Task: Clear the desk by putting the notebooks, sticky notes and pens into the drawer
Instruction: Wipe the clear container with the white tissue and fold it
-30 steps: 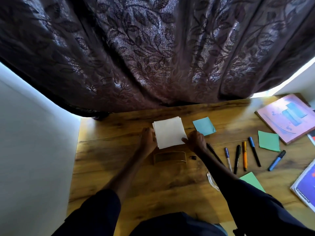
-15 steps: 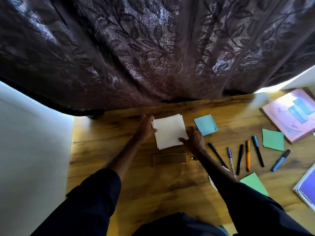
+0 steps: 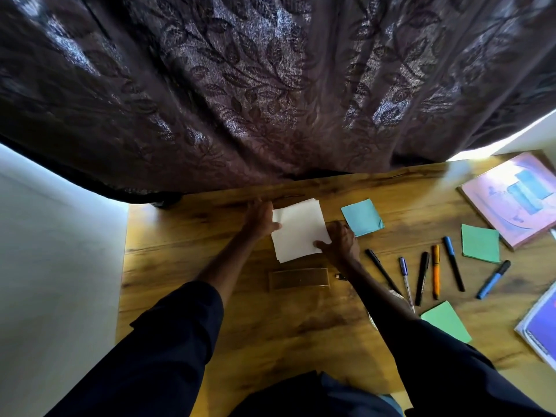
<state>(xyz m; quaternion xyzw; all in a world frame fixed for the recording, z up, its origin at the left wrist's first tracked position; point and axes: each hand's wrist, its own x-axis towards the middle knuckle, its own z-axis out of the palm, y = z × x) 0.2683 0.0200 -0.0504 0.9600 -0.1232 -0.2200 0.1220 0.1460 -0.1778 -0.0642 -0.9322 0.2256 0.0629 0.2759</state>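
Observation:
A white sticky-note pad (image 3: 299,230) lies near the desk's far edge. My left hand (image 3: 260,222) grips its left side, thumb on top. My right hand (image 3: 340,243) holds its lower right corner. To the right lie a blue pad (image 3: 362,217), a green pad (image 3: 480,242) and another green pad (image 3: 446,321). Several pens (image 3: 424,278) are spread out right of my right arm. A pink notebook (image 3: 514,200) sits at the far right, and a purple notebook (image 3: 540,326) lies at the right edge. No drawer is in view.
A clear plastic holder (image 3: 298,278) lies just in front of the white pad, with a small dark cap (image 3: 341,277) beside it. A dark patterned curtain (image 3: 270,85) hangs over the wooden desk's (image 3: 270,326) far edge. A white wall is to the left.
Both hands have moved slightly farther up the white pad, the left one now clasping its left edge. The view has tilted a little.

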